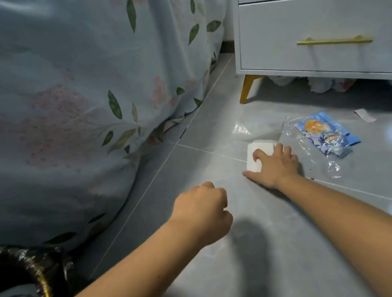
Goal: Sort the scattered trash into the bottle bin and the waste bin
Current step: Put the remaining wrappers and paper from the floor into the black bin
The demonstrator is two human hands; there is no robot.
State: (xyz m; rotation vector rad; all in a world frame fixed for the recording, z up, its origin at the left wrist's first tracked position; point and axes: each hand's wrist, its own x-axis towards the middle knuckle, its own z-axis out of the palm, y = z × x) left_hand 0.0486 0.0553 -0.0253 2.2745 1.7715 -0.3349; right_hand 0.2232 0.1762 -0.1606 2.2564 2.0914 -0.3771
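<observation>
Now right hand (274,165) grip around white tissue (260,154) — left hand (204,212) fisted.

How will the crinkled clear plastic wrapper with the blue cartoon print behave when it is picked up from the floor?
The crinkled clear plastic wrapper with the blue cartoon print is probably very light and floppy: it lies thin and wrinkled on the grey tiled floor. Its glossy film may slip between fingers.

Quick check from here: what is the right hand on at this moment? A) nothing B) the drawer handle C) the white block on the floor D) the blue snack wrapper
C: the right hand has its fingers curled over the white block on the floor tiles; the blue snack wrapper lies apart to its right.
</observation>
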